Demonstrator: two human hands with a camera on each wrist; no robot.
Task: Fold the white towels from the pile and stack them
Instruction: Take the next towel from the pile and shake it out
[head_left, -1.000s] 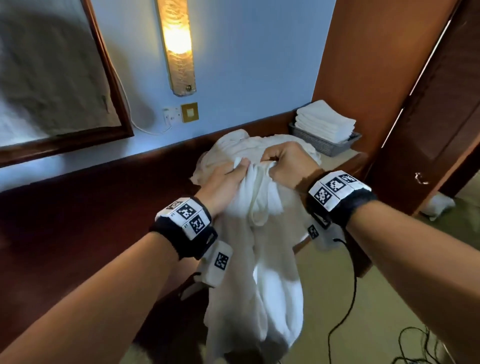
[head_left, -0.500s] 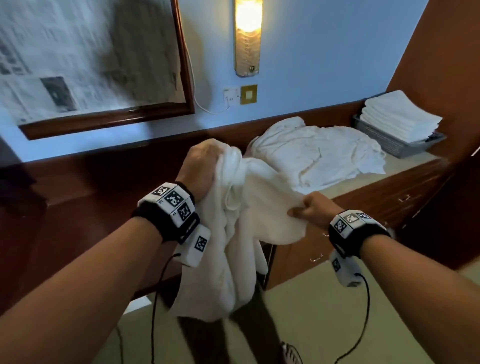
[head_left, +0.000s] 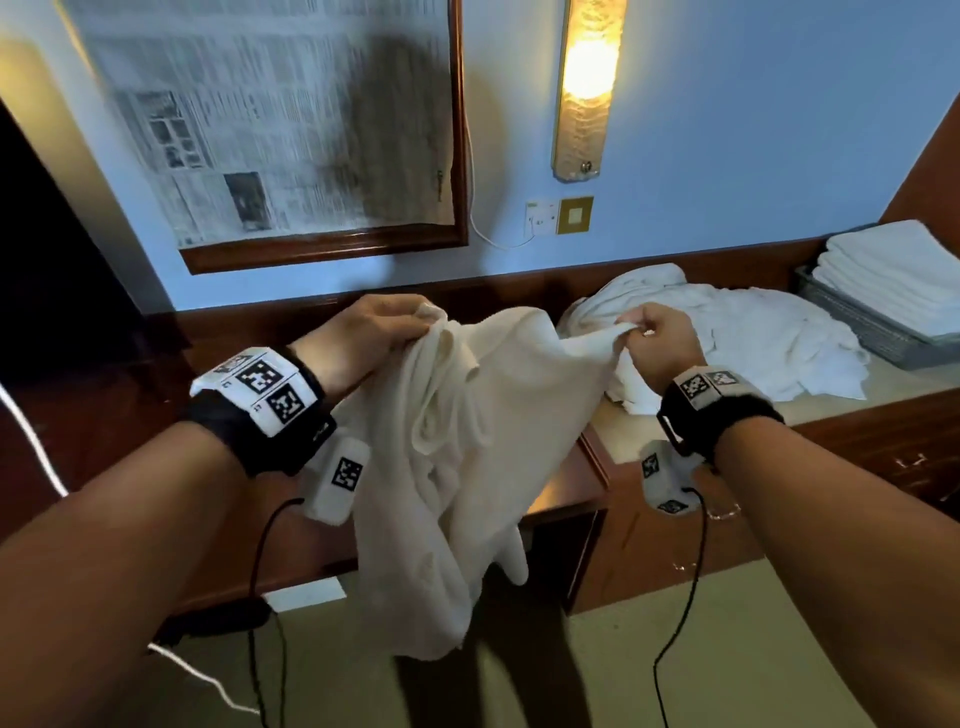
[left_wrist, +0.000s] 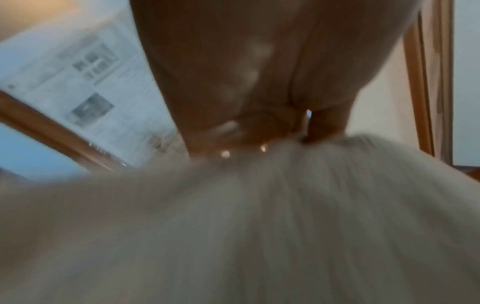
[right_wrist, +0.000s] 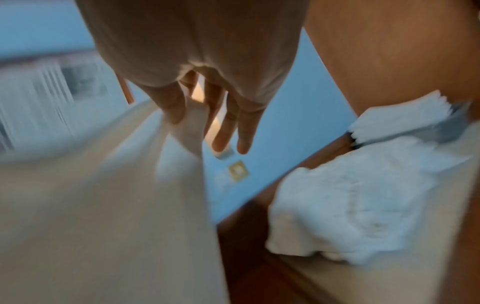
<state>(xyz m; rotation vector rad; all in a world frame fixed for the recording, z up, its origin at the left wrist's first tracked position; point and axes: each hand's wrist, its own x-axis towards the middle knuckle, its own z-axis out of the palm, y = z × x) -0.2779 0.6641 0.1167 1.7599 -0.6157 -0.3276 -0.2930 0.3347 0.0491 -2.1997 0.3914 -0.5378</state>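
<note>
1. The left hand grips a bunched corner of the white towel, its fingers curled round the cloth.
2. The right hand pinches the towel's other top edge between thumb and forefinger; its remaining fingers hang loose.
3. The towel hangs between both hands, in the air, in front of the tabletop.
4. At 2 o'clock from the towel lies the pile of unfolded towels.
5. At 3 o'clock from the pile, folded towels sit stacked in a grey basket.
</note>
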